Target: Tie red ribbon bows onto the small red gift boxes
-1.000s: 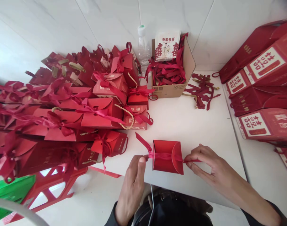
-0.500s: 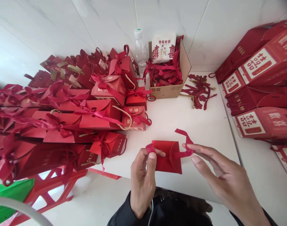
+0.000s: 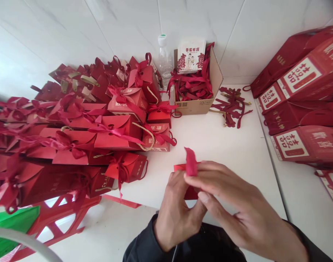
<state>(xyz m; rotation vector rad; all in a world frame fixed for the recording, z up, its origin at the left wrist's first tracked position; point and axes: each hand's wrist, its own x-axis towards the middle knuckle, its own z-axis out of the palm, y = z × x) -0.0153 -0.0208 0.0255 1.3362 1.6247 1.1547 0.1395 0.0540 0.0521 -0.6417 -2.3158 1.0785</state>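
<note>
A small red gift box (image 3: pixel 191 194) sits on the white table in front of me, mostly covered by both hands. My left hand (image 3: pixel 179 209) is closed over the box, its fingertips hidden behind my right hand; it appears to hold part of the ribbon, though that part is out of sight. My right hand (image 3: pixel 234 200) crosses over from the right, fingers pinched on the red ribbon (image 3: pixel 191 162), whose free end sticks up above the knuckles. The two hands touch over the middle of the box.
Many ribbon-tied red boxes (image 3: pixel 114 133) crowd the table's left. Behind stand a cardboard box (image 3: pixel 193 106) of ribbons and a clear bottle (image 3: pixel 164 62). Loose dark-red straps (image 3: pixel 233 105) lie beside it. Large red cartons (image 3: pixel 300 142) are stacked at right; a red plastic stool (image 3: pixel 65 214) is lower left.
My right hand has moved left with its ribbon end, across to my left hand. Both hands now meet over the small box and cover most of it.
</note>
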